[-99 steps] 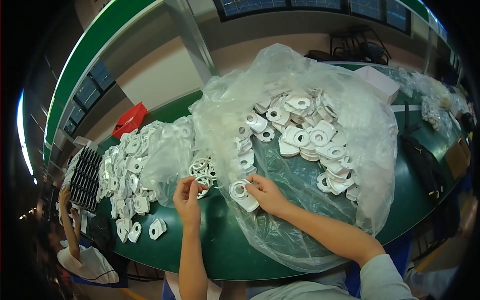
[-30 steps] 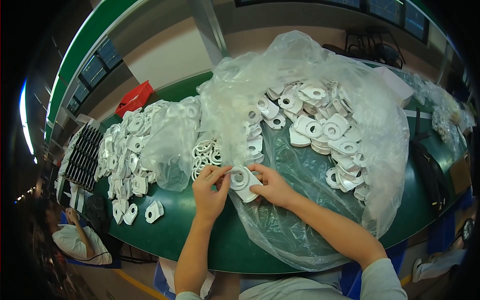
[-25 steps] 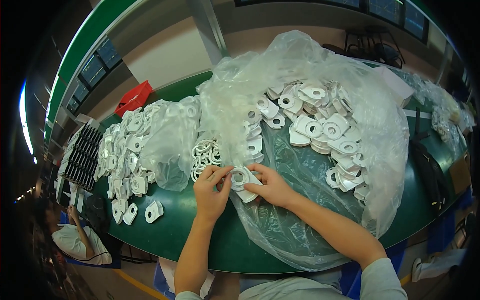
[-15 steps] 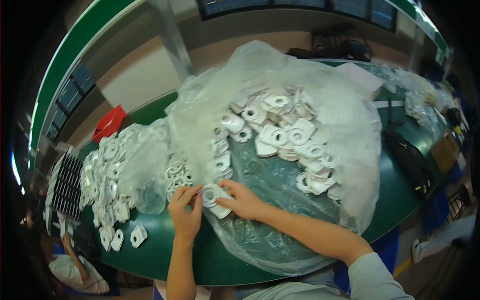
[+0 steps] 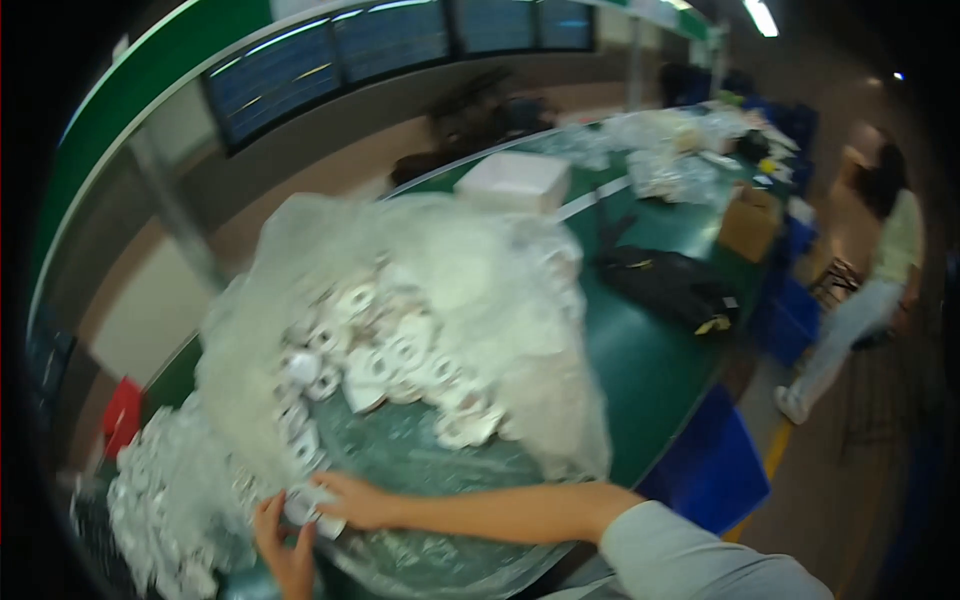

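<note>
Low in the head view, my right hand (image 5: pixel 355 502) grips a white plastic part (image 5: pixel 329 524) by its right side. A pale round ring (image 5: pixel 299 506) sits at that part's left end, between my two hands. Thumb and fingers of my left hand (image 5: pixel 284 548) close around the ring's left and near edge; motion blur softens the exact contact. Beyond the hands lies a large clear plastic bag (image 5: pixel 480 255), spread open on the green table (image 5: pixel 650 350). Many white parts with round holes (image 5: pixel 405 352) are heaped on it.
Another heap of white parts (image 5: pixel 150 490) lies at the left, near a red bin (image 5: pixel 122 415). A white box (image 5: pixel 513 182), black bag (image 5: pixel 672 285) and cardboard box (image 5: pixel 748 222) stand on the table. Blue bins (image 5: pixel 710 465) line its right side. A person (image 5: pixel 885 250) is at the far right.
The view has swung to the right, so the table and heaps appear farther left and the person at the right shows more fully. My hands still hold the white part; the left fingers have spread slightly.
</note>
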Motion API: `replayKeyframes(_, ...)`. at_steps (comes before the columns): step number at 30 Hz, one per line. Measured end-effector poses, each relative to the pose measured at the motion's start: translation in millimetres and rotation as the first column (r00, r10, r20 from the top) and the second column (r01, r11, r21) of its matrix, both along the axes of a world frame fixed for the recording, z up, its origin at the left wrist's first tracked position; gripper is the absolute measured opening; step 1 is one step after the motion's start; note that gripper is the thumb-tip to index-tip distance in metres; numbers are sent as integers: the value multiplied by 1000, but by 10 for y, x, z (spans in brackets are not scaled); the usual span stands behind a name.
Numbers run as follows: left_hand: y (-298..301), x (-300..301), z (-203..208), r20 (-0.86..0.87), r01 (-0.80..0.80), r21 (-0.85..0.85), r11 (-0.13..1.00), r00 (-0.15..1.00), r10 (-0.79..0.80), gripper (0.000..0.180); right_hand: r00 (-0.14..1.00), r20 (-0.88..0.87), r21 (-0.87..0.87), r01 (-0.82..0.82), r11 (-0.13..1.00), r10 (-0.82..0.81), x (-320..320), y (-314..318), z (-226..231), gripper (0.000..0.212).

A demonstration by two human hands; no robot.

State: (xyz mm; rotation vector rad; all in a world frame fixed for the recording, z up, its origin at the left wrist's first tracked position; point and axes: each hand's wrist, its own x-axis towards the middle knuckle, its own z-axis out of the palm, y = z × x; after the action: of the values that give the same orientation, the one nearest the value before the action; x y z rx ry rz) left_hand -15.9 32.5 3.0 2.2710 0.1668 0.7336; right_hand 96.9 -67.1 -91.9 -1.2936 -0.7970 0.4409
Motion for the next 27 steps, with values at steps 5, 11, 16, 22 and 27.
replayKeyframes(5, -51, 115, 18, -91, 59, -131, 990, 993, -71, 49, 985, -152, 2, -83, 997, 82, 135, -147, 39, 33)
replayKeyframes(11, 13, 23, 65, -113, 26, -244, 970, 992, -55, 49, 836, -437, 164, -288, 943, 332, 63, -284, 454, 26)
replayKeyframes(16, 24, 31, 64, -99, 51, -279, 959, 992, -82, 47, 828, -419, 149, -342, 928, 372, 64, -318, 530, 31)
replayKeyframes(22, -9, 32, 106, -99, 86, -273, 958, 988, -117, 48, 935, -232, 100, -253, 962, 269, 26, -277, 495, 32)
replayKeyframes(27, 7, 14, 144, -88, 106, -257, 960, 987, -132, 48, 924, -241, 68, -288, 955, 296, 47, -323, 523, 33)
